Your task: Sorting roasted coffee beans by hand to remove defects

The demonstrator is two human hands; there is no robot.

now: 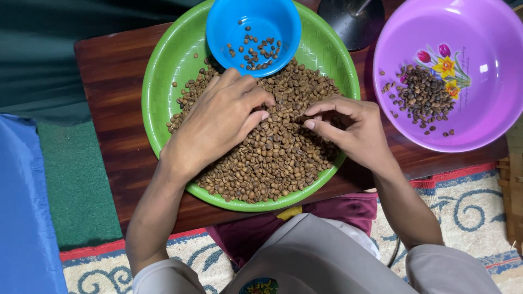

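Observation:
A green round tray (158, 103) on a dark wooden table holds a heap of brown coffee beans (278, 158). My left hand (218, 122) lies on the heap, fingers curled with the tips pinched among the beans. My right hand (354, 130) rests on the heap's right side, thumb and forefinger close together over the beans. Whether either hand holds a bean is hidden. A small blue bowl (229, 22) with a few dark beans sits on the tray's far edge, just beyond my left hand.
A purple bowl (490, 109) with a flower print and a small pile of darker beans stands at the right. A dark round metal base (354, 22) is behind the tray. The wooden table (109, 81) stands over a patterned rug (468, 201) and green mat.

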